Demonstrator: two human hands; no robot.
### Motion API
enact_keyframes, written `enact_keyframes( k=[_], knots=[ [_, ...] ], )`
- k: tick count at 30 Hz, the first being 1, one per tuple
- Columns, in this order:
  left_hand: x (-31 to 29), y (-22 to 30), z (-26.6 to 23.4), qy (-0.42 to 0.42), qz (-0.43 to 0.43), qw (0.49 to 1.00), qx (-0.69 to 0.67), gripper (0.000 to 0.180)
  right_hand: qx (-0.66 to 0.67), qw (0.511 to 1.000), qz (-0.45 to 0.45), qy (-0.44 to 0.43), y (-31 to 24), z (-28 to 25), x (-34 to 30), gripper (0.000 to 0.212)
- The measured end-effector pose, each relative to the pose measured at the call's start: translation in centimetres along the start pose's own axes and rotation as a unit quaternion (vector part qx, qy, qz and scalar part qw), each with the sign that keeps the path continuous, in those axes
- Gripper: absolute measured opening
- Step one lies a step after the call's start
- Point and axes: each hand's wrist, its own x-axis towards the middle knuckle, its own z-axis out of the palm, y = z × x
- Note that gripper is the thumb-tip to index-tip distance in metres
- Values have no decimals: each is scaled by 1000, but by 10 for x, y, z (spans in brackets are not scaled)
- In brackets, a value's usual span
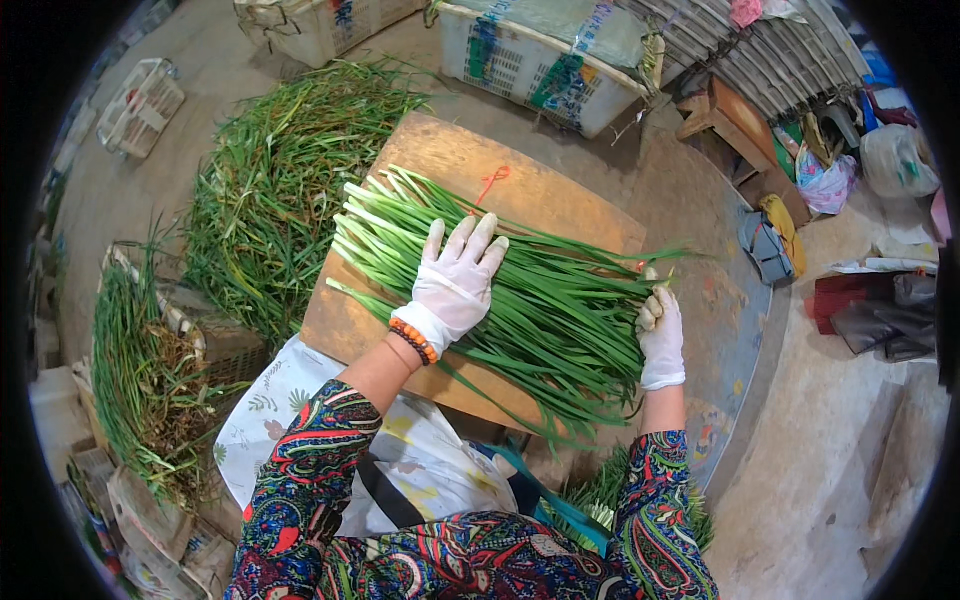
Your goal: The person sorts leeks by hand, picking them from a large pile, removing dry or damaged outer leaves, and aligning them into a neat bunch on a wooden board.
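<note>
A thick bunch of garlic chives (560, 300) lies across a brown wooden board (575, 200), pale stems to the left and green leaves to the right. My left hand (458, 280), in a whitish glove, rests flat on the stems with its fingers stretched out. At the leaf-tip end my right hand (660, 335), gloved too, has its fingers curled round some of the tips. A red tie (490, 184) sticks out at the bunch's far side. More red shows by the leaf tips near my right hand. The underside of the bunch is hidden.
A large heap of loose greens (280, 190) lies left of the board. Nearer stands a basket (235, 350) beside more uncut chives (140, 370). White plastic crates (540, 70) stand beyond the board. On the right are a grey-and-yellow bundle (770, 240) and dark bags (885, 315).
</note>
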Motion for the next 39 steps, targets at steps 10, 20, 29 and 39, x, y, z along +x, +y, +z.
enact_keyframes(
  k=[10, 20, 29, 39],
  knots=[
    [1, 0, 1, -20, -4, 1000, 9, 43, 353, 925, 87, -112, -5, -24, -2, 38],
    [1, 0, 2, -11, -2, 1000, 8, 42, 208, 971, 78, -95, -17, -11, -9, 45],
    [4, -1, 4, -28, -8, 1000, 4, 42, 550, 776, -97, -292, -25, 19, -2, 46],
    [-5, -3, 7, -17, -13, 1000, 8, 45, -503, 349, -750, 251, -121, 61, -87, 25]
  ],
)
